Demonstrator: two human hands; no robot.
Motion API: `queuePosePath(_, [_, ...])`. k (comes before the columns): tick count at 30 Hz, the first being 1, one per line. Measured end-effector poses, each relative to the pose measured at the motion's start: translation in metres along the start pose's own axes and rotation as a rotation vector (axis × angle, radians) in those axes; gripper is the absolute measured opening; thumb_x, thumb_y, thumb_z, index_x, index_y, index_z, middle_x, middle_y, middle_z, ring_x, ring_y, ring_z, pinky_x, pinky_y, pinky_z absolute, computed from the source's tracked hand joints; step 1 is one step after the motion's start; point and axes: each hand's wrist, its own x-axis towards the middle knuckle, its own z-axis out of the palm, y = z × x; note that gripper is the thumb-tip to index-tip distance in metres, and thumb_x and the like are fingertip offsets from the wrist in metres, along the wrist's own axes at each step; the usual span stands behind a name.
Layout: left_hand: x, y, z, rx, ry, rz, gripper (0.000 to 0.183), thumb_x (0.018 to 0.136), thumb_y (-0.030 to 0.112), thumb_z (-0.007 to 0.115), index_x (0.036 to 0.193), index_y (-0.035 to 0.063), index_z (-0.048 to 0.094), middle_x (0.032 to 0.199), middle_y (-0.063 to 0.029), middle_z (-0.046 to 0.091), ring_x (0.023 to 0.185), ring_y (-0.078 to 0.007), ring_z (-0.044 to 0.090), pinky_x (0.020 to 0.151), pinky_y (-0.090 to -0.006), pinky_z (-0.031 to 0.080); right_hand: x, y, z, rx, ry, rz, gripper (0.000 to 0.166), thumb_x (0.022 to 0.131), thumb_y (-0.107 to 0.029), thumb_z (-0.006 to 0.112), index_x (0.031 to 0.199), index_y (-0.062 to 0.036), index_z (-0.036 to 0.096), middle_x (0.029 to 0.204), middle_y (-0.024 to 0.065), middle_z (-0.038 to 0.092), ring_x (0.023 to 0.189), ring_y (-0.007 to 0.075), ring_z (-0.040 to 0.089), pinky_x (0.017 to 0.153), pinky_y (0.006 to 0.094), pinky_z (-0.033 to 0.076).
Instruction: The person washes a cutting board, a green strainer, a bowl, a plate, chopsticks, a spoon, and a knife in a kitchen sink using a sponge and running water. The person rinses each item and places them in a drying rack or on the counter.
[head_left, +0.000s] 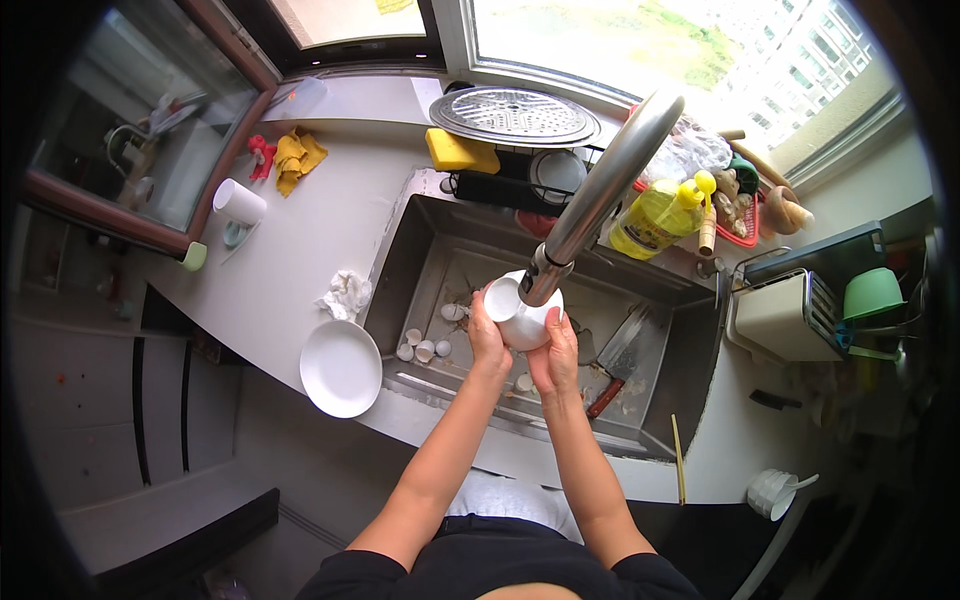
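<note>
Under the steel faucet (592, 202), a white bowl (529, 328) is held between my left hand (489, 337) and my right hand (556, 352), above the sink. A smaller round white piece shows at its upper left; whether it is a separate dish I cannot tell. Below in the steel sink (465, 259) lie broken eggshells (424, 350), left of my hands, and a cleaver (624, 346) with a dark red handle, to their right. Food scraps are scattered over the sink floor.
A white plate (341, 369) and a crumpled tissue (346, 294) lie left of the sink. Behind it are a yellow sponge (462, 151), a black rack (499, 189) and a yellow soap bottle (656, 217). Chopsticks (678, 457) rest at the right front edge. A knife holder (784, 315) stands right.
</note>
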Motion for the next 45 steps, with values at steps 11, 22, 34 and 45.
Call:
queuePosePath(11, [-0.032,-0.001,0.001,0.634,-0.293,0.144,0.07,0.081,0.027,0.074,0.132,0.0008,0.035,0.115,-0.0117,0.052,0.103,-0.0168,0.053,0.089,-0.0331,0.045,-0.016,0.016,-0.022,-1.07,-0.144,-0.367,0.016,0.087,-0.004,0.062,0.102,0.0001,0.059,0.096,0.0107,0.067,0.085,0.0204,0.065,0.078,0.0332,0.052])
queuePosePath(22, [-0.023,0.018,-0.025,0.489,-0.303,0.06,0.053,0.084,0.027,0.058,0.13,0.005,0.043,0.122,-0.0098,0.05,0.108,-0.0204,0.054,0.087,-0.0343,0.048,-0.008,-0.003,-0.005,-1.84,-0.577,-0.575,0.016,0.074,-0.004,0.06,0.089,-0.0053,0.064,0.084,0.0106,0.069,0.084,0.0299,0.067,0.092,0.0444,0.048])
queuePosePath(34, [-0.016,0.003,-0.047,0.278,-0.304,-0.096,0.043,0.089,0.022,0.057,0.128,0.0095,0.044,0.116,-0.0094,0.057,0.096,-0.0197,0.063,0.074,-0.04,0.056,-0.013,0.011,0.005,-2.064,-0.392,-0.14,0.005,0.076,-0.011,0.064,0.081,-0.0089,0.065,0.088,0.004,0.07,0.087,0.0224,0.067,0.097,0.0472,0.045])
queuePosePath(45, [-0.033,0.034,-0.045,0.757,-0.173,-0.087,0.076,0.08,0.017,0.071,0.144,0.0109,0.029,0.117,-0.0084,0.053,0.094,-0.0197,0.06,0.075,-0.0338,0.052,0.003,-0.021,-0.102,-1.693,-0.06,-0.359,0.033,0.083,-0.014,0.066,0.115,-0.0064,0.061,0.118,0.0157,0.061,0.119,0.0326,0.051,0.098,0.0445,0.041])
